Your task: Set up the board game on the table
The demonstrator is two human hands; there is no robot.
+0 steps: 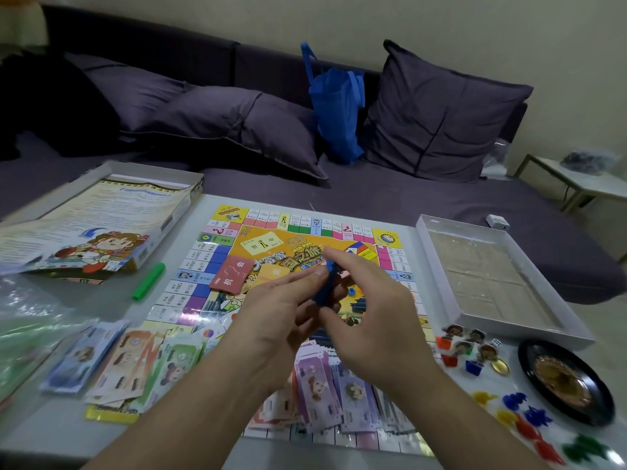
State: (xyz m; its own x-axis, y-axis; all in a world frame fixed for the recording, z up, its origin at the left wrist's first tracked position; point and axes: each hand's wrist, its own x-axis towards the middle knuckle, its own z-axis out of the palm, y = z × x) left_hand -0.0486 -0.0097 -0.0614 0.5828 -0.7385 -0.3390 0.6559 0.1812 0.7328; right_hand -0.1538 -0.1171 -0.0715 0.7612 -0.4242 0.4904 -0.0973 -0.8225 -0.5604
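Note:
The colourful game board (pixel 271 239) lies flat in the middle of the table. Above its centre both my hands meet on a small blue plastic piece (pixel 324 290). My left hand (pixel 271 320) pinches it from the left with thumb and fingers. My right hand (pixel 369 310) curls round it from the right. A red card deck (pixel 232 274) and a yellow card deck (pixel 261 244) rest on the board. Purple paper money (pixel 325 395) covers the board's near edge. Character pawns (pixel 468 347) with a white die (pixel 496 342) stand at the right.
The box lid with a rule sheet (pixel 98 222) sits at the left, a green stick (pixel 149 281) beside it. Stacks of banknotes (pixel 112 361) lie at the near left. An empty box tray (pixel 502 283), a black roulette wheel (pixel 566 381) and loose coloured tokens (pixel 529 418) fill the right. A sofa stands behind.

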